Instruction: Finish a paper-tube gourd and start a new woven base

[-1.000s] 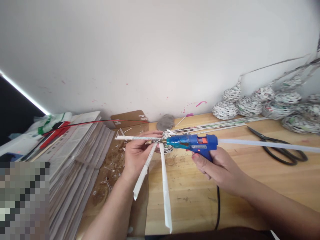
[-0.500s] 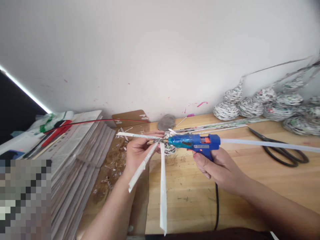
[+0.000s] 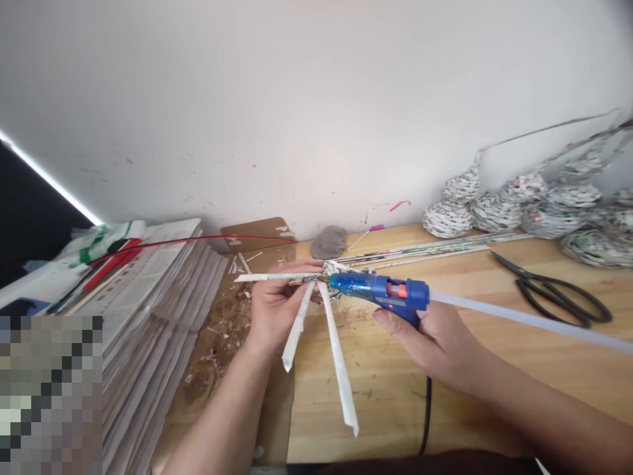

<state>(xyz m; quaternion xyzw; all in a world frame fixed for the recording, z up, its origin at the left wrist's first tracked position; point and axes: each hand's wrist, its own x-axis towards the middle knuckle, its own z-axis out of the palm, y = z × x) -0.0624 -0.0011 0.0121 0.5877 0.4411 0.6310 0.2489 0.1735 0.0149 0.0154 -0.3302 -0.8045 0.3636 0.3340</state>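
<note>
My left hand (image 3: pixel 277 307) is closed around a small woven newspaper piece (image 3: pixel 332 287), from which several flattened paper strips (image 3: pixel 341 359) stick out to the left and toward me. In my right hand (image 3: pixel 440 336) is a blue hot glue gun (image 3: pixel 380 291), gripped by its handle, with a small red light lit. Its nozzle points left at the spot where the strips meet; the very tip is hard to make out. A long translucent glue stick (image 3: pixel 524 320) runs out of the gun's back, and a black cord (image 3: pixel 428 412) hangs below.
Black scissors (image 3: pixel 558 290) lie on the right of the wooden table. Several woven gourd shapes (image 3: pixel 448 211) stand against the wall, near thin paper rods (image 3: pixel 425 249). A grey lump (image 3: pixel 329 242) sits at the back. Newspaper stacks (image 3: pixel 168 316) and a scrap-strewn brown board (image 3: pixel 217 389) occupy the left.
The glue gun has tilted and shifted slightly left, its glue stick now slanting downward to the right. The woven piece has turned, so the near strips have swung to the right.
</note>
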